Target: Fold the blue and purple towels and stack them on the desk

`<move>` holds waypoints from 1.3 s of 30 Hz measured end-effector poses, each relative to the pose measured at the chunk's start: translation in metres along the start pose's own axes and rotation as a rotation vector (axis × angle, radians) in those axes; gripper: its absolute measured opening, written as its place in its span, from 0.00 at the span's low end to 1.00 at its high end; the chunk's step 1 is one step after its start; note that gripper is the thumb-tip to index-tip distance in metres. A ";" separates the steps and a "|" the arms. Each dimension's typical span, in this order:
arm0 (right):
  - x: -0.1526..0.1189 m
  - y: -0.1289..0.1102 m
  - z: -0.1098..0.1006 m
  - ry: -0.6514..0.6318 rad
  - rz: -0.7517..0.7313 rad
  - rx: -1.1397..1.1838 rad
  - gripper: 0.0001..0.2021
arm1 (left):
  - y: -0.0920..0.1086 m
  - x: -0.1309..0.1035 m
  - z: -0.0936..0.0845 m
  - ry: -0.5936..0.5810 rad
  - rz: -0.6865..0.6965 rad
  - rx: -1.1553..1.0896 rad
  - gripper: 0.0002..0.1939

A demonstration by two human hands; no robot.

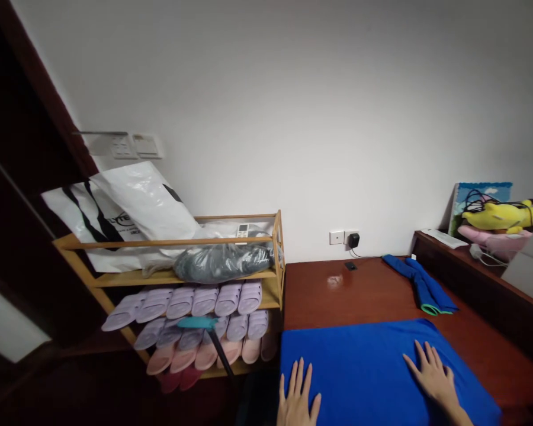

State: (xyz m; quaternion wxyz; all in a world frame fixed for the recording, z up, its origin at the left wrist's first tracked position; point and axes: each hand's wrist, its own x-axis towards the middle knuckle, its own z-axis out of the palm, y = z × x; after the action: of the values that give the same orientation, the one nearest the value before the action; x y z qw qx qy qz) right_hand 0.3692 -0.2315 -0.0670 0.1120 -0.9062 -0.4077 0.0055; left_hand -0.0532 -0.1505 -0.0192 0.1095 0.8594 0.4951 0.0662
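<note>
A blue cloth [359, 367] lies spread over the near part of a reddish-brown wooden tabletop [333, 296]. My left hand [296, 399] rests palm down near the cloth's left edge, its fingers stretched out. Toward the right side of the cloth, my right hand [433, 373] also lies flat, fingers spread. Neither hand grips anything. Beyond the cloth at the back right lies a folded dark blue garment piece [420, 284] with a green edge. The near end of the cloth runs out of the frame.
Left of the table stands a wooden rack [279, 248] with rows of slippers [217, 300] and plastic bags [146, 201]. A teal-headed pole [222, 352] leans before it. A black plug [353, 240] sits in the wall socket. A raised ledge [484, 266] at right holds a yellow plush toy [497, 216].
</note>
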 end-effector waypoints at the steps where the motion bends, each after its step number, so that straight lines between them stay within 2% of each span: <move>1: 0.010 0.003 0.001 -0.029 -0.004 -0.003 0.40 | -0.004 0.002 0.002 -0.002 0.010 -0.006 0.29; 4: 0.047 0.008 -0.010 -0.114 0.009 -0.001 0.36 | -0.010 0.007 0.005 0.000 0.013 -0.017 0.29; 7: 0.077 0.007 -0.019 -0.098 0.022 -0.021 0.32 | -0.008 0.014 0.009 0.002 -0.013 0.004 0.28; 9: 0.087 0.006 -0.013 -0.094 0.044 -0.032 0.33 | -0.004 0.017 0.013 0.022 -0.058 0.032 0.29; 12: 0.093 0.011 0.005 -0.162 0.083 -0.002 0.35 | -0.002 0.019 0.016 0.042 -0.099 0.050 0.30; 15: 0.101 0.026 0.016 -0.236 0.109 0.019 0.41 | -0.005 0.017 0.012 -0.001 -0.044 0.011 0.29; 19: 0.114 0.043 0.019 -0.241 0.170 0.059 0.52 | -0.010 0.015 0.008 -0.045 -0.016 -0.014 0.29; 23: 0.114 0.031 0.009 -0.181 0.266 0.067 0.60 | -0.010 0.012 0.008 -0.003 0.009 -0.004 0.29; 24: 0.110 0.023 0.004 -0.121 0.247 0.049 0.59 | -0.010 0.011 0.008 0.016 0.020 0.004 0.29; 26: 0.094 0.006 -0.005 0.050 0.117 0.008 0.52 | -0.009 0.010 0.007 0.058 0.038 0.028 0.29; 28: 0.067 -0.009 -0.010 0.177 -0.022 0.013 0.42 | -0.009 0.009 0.007 0.090 0.054 0.057 0.29; 29: 0.050 -0.014 -0.009 0.194 -0.051 0.032 0.39 | -0.009 0.008 0.007 0.104 0.060 0.071 0.29; 31: 0.009 -0.015 -0.002 0.155 -0.058 0.067 0.37 | -0.008 0.007 0.007 0.129 0.071 0.095 0.29; 35: -0.065 0.002 0.017 0.087 -0.145 0.050 0.33 | -0.004 0.006 0.006 0.171 0.075 0.120 0.29; 37: -0.083 0.010 0.019 0.077 -0.171 0.037 0.31 | -0.001 0.006 0.005 0.181 0.068 0.119 0.29; 39: -0.086 0.014 0.015 0.073 -0.215 0.008 0.30 | 0.002 0.009 0.004 0.179 0.056 0.108 0.29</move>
State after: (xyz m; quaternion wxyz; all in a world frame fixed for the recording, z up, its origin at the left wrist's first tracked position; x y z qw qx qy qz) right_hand 0.3207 -0.3014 -0.0916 0.1304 -0.8564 -0.4982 -0.0378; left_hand -0.0462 -0.1439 -0.0229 0.0164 0.8682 0.4814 0.1190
